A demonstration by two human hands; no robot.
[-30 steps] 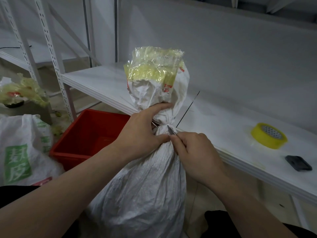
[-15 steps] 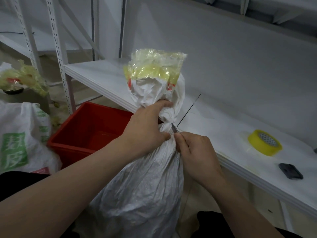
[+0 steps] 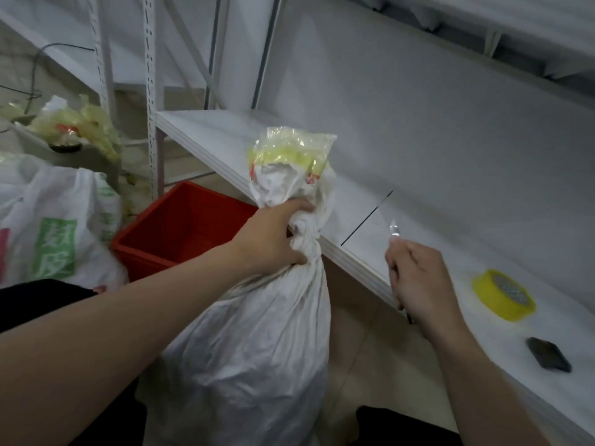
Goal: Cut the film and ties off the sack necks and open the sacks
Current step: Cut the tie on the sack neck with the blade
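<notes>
A white woven sack (image 3: 257,355) stands upright in front of me. Its gathered top is wrapped in clear film with a yellow tape band (image 3: 289,152). My left hand (image 3: 273,236) grips the narrow neck of the sack just below the flared top. My right hand (image 3: 418,281) is off to the right of the sack, over the shelf edge, and holds a small knife (image 3: 394,231) with the blade pointing up. The blade touches nothing.
A white shelf board (image 3: 370,239) runs behind and right of the sack, with a yellow tape roll (image 3: 504,294) and a small black object (image 3: 549,354) on it. A red crate (image 3: 190,226) sits on the floor at left. Another white sack with green print (image 3: 54,226) is beside it.
My right hand has pulled the knife away from the sack neck, moving right and slightly back. My left hand keeps its grip on the neck.
</notes>
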